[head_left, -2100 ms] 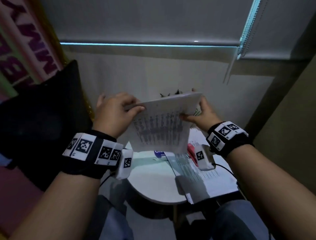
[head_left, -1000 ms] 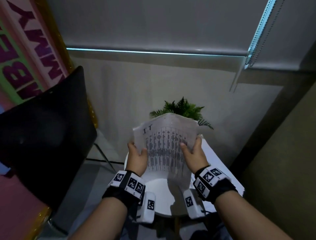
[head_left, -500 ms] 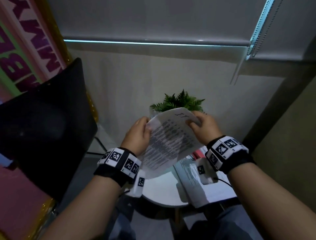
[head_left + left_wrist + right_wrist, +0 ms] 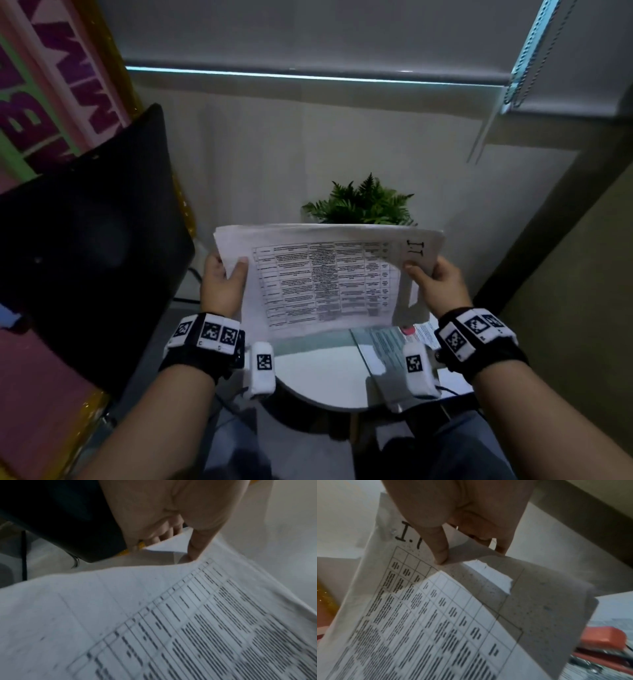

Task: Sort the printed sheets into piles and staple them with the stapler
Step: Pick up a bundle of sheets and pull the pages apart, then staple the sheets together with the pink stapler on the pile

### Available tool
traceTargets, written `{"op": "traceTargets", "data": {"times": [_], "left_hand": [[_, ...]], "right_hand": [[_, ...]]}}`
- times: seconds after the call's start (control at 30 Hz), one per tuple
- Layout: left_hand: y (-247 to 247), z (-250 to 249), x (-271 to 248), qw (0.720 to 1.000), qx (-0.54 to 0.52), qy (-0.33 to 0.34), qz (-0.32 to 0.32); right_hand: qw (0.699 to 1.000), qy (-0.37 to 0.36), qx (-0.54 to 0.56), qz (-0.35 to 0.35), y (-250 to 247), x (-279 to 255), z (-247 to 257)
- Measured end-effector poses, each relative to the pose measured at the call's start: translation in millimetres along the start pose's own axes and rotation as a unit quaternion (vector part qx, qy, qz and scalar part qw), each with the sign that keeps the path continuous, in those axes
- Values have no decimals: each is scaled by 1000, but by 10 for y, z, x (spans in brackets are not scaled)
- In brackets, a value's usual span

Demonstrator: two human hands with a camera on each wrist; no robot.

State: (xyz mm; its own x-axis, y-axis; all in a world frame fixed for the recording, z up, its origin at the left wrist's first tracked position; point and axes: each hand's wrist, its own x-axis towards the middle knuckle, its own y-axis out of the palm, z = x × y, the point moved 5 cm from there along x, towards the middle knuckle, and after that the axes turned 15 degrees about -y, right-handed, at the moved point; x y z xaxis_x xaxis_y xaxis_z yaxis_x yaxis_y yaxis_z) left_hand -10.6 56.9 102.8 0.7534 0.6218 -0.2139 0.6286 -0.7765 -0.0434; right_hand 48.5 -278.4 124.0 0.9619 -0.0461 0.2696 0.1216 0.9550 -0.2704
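Printed sheets (image 4: 325, 281) were held up above the small round table (image 4: 318, 373), pinched at the left edge by the left hand (image 4: 222, 287) and at the right edge by the right hand (image 4: 436, 286). Only a red tip was seen from the head; the red stapler (image 4: 604, 641) was shown by the right wrist view, low on the right.

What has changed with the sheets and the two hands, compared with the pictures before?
The printed sheets were turned from upright to sideways, the table's rows now running across. The left hand now holds the left edge, the right hand the right edge by the "I.I" mark. Both kept their grip; the stapler stayed on the table.
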Motion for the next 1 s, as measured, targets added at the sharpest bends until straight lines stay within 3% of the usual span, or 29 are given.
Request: {"op": "traceTargets", "data": {"times": [0.2,0.3,0.4,0.6,0.73,0.8,0.87,0.93,1.0], "left_hand": [[32,186,-128,999,-9,18,-39],[111,446,-108,999,18,-31,-28],[174,746,-98,991,95,-88,-33],[198,841,-10,981,128,-132,-57],[122,732,185,980,152,-124,-21],[68,593,230,970,223,-79,-60],[92,340,162,938,326,21,-121],[326,86,14,903,397,146,-77],[666,-32,-131,855,461,234,30]], "right_hand": [[999,23,43,-24,144,-182,-270],[998,67,1,-1,257,-228,-528],[987,100,-94,84,402,-283,-706],[985,119,-106,68,394,-217,-736],[986,108,-103,77,313,-133,-673],[987,103,-88,90,314,-146,-627],[986,100,-83,107,358,-176,-616],[981,106,-91,135,445,-210,-623],[974,105,-104,172,551,-250,-606]]}}
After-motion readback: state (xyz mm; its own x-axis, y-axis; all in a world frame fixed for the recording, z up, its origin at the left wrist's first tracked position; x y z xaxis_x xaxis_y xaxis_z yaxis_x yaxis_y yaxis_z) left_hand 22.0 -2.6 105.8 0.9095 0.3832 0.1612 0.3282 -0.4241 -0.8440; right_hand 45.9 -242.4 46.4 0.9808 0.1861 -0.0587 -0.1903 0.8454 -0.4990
